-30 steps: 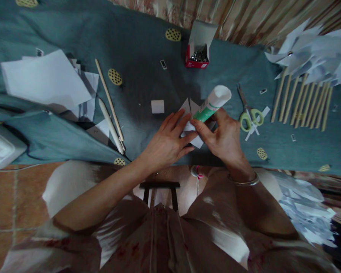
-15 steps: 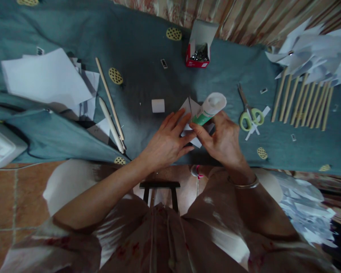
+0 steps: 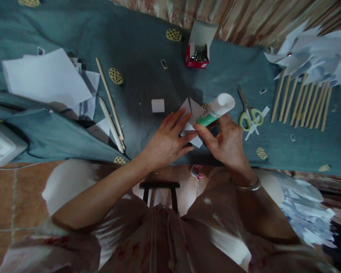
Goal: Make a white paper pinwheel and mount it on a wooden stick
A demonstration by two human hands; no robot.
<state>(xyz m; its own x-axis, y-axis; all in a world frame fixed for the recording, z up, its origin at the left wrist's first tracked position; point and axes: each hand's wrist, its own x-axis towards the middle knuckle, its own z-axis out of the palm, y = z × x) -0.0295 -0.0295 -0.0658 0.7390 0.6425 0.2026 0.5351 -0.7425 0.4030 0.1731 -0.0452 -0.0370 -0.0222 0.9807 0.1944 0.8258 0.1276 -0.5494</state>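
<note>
My right hand (image 3: 226, 138) is closed around a white and green glue stick (image 3: 216, 110), its lower end close to a small piece of cut white paper (image 3: 197, 108). Whether the glue tip touches the paper is hidden by my fingers. Spread flat across the paper's left part, my left hand (image 3: 169, 138) holds it against the cloth with its fingers apart. The paper has slits running in from its edges. A short white cylinder (image 3: 158, 105), which looks like the glue cap, lies left of the paper.
Scissors (image 3: 248, 113) with green handles lie on paper strips to the right, before a row of paper pinwheels (image 3: 315, 53) on sticks. A red box (image 3: 198, 60) of metal pins stands behind. Leftward are paper sheets (image 3: 45, 77), a stick (image 3: 109, 96) and a pen-like tool (image 3: 110, 123).
My right hand has shifted slightly right with the glue stick, which leans further right. More of the paper's right side shows. My left hand has stayed in place.
</note>
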